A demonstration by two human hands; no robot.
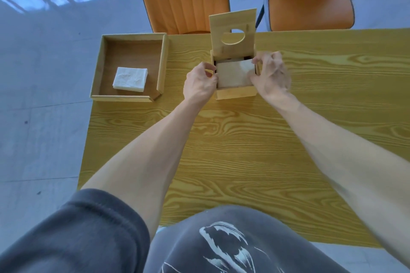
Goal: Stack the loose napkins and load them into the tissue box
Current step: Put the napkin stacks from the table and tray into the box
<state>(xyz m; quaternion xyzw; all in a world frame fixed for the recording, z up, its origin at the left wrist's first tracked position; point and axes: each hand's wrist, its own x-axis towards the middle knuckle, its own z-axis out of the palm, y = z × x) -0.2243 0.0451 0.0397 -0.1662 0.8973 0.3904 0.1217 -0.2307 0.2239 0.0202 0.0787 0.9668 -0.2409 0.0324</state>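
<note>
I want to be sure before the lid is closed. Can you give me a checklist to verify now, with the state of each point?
1. Lid stands fully open, clear of the opening: ok.
2. Napkin stack sits inside the tissue box: ok, though its far right corner is lifted at the right hand.
3. Stack lies flat below the rim: cannot tell.
4. Left hand steadies the box's left wall: ok.
5. All napkins loaded: not ok, a second stack remains in the wooden tray.
6. Fingers out of the lid's path: not ok, both hands are at the opening.
</note>
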